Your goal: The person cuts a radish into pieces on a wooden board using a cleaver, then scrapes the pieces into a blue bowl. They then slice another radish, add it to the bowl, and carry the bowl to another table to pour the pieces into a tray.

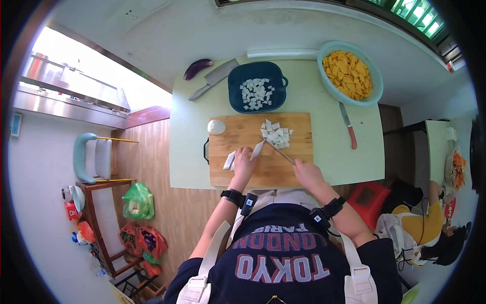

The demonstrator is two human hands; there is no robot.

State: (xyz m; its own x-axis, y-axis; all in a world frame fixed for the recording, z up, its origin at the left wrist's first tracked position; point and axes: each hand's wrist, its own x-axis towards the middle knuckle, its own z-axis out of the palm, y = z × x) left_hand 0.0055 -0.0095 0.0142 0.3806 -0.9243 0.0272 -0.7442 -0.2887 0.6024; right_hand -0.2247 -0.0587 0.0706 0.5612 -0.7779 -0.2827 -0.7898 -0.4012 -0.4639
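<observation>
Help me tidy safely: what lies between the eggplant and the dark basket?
A cleaver lies between the eggplant and the dark basket, as the head view shows.

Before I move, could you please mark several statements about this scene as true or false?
1. The right hand holds a knife over the board. True.
2. The eggplant lies on the board. False: it lies on the table, left of the cleaver.
3. The left hand holds a white strip. True.
4. All the white cubes are on the board. False: some are in the dark blue basin.
5. The yellow slices are in the light blue bowl. True.
</observation>
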